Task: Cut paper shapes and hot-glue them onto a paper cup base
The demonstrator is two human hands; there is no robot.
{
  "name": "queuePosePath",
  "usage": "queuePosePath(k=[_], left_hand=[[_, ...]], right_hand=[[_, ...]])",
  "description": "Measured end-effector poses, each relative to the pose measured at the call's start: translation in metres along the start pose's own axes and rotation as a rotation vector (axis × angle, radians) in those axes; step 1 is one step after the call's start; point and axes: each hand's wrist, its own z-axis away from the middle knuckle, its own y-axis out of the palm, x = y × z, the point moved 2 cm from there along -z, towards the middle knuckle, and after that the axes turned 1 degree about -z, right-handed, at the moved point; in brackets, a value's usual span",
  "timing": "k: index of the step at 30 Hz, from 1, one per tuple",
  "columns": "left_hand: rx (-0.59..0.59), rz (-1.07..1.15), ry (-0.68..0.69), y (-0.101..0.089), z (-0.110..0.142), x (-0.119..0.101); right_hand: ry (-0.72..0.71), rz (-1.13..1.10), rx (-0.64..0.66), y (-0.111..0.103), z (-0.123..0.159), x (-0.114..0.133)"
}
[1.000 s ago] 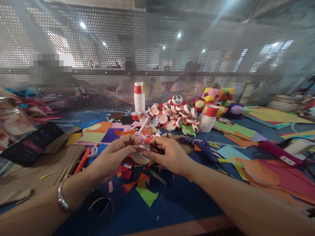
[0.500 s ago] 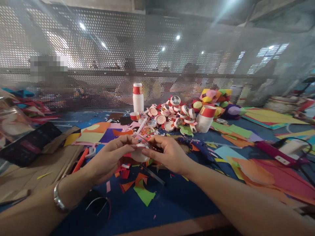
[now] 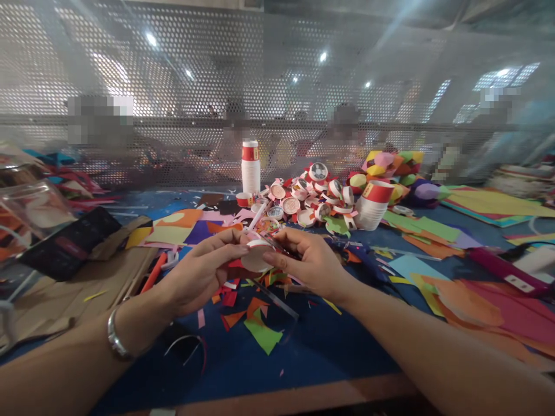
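Note:
Between my two hands is a white, round cut-off paper cup bottom (image 3: 255,258), its flat face tilted toward me. My left hand (image 3: 202,268) pinches its left edge between thumb and fingers. My right hand (image 3: 312,263) is closed too, with the thumb pressed on the right side of the disc. A dark, shiny thing (image 3: 284,247) shows at the right fingers; it may be scissors, but most of it is hidden. Just beyond lies a heap of similar cup bottoms (image 3: 291,205) with cut flaps. Paper scraps, including a green one (image 3: 262,332), lie below my hands.
Stacks of paper cups stand behind (image 3: 250,173) and to the right (image 3: 373,208). Coloured paper sheets (image 3: 489,312) and a magenta power strip (image 3: 507,271) lie at right. At left are cardboard (image 3: 65,294) and a black box (image 3: 69,242). A perforated metal screen (image 3: 182,86) rises behind.
The whole view has shifted slightly, so the table's things appear further right. Both hands keep their hold on the cup bottom, with little movement of the fingers.

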Motion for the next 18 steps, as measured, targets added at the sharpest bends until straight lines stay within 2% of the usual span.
queuePosePath(k=[14,18], left_hand=[[0.015,0.076,0.006,-0.0022,-0.0020,-0.0022],[0.074,0.048,-0.032,-0.0002,-0.0005,-0.0028]], right_hand=[[-0.016,-0.113,-0.048,-0.0019,0.0004,0.0061],[0.015,-0.116,-0.056,-0.0017,0.0004,0.0059]])
